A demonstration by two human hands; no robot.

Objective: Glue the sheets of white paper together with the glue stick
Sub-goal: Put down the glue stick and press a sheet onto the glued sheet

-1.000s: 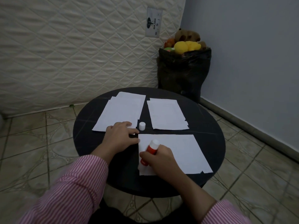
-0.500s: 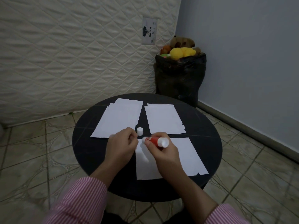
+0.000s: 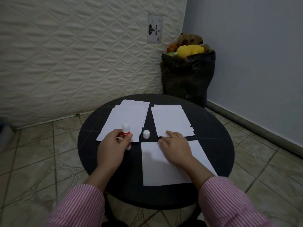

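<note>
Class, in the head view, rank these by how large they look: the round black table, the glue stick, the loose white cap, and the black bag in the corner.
1. Round black table
2. Black bag, though it stands farther off, so its true size is unsure
3. Glue stick, partly hidden by the left hand
4. White cap

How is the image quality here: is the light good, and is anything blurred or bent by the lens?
Head view: dim, bluish light with no glare; the right hand casts a soft shadow on the near sheet; both hands look slightly soft, the left hand holding the glue stick; the wide lens bows the floor tiles at the edges.
</note>
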